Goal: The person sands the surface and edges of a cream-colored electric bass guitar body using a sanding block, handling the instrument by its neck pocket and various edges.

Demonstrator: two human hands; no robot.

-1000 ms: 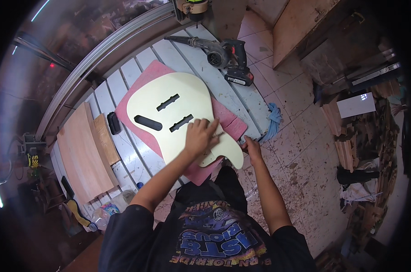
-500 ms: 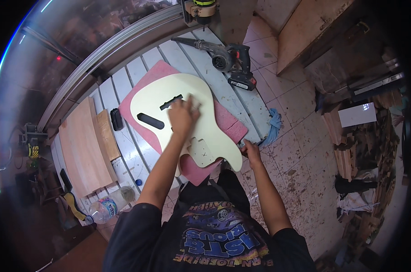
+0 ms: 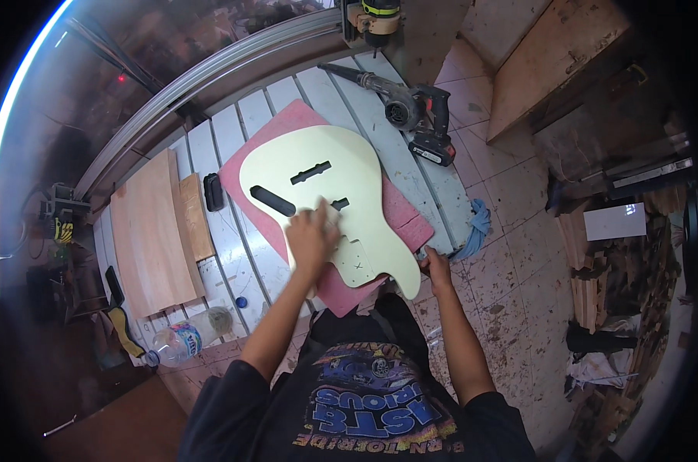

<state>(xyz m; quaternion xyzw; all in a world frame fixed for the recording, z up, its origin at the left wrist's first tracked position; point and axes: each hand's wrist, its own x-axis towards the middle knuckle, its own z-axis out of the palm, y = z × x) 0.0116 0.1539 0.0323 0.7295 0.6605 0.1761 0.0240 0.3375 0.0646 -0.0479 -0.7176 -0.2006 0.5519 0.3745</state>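
A cream guitar body (image 3: 333, 154) with several dark cutouts rests flat on a pink pad (image 3: 283, 115) on the white slatted table (image 3: 260, 285). My left hand (image 3: 312, 235) is on the lower left part of the body, fingers apart and blurred, over part of a slot, holding nothing visible. At the table's right edge, beside the body's horn, my right hand (image 3: 435, 266) is closed round the edge, its fingertips partly hidden. A blue cloth (image 3: 472, 231) hangs just right of it.
Behind lie a cordless blower (image 3: 403, 112) and a machine spindle (image 3: 372, 23). Leftward are boards (image 3: 152, 235), a black piece (image 3: 213, 192) and a plastic bottle (image 3: 183, 343). A wooden door-like panel (image 3: 549, 61) and a scrap wood pile (image 3: 592, 277) are at right.
My left hand has swept over the body's face, first up toward the upper slot, then back down to the lower left. The view has shifted a little. My right hand stays at the table edge.
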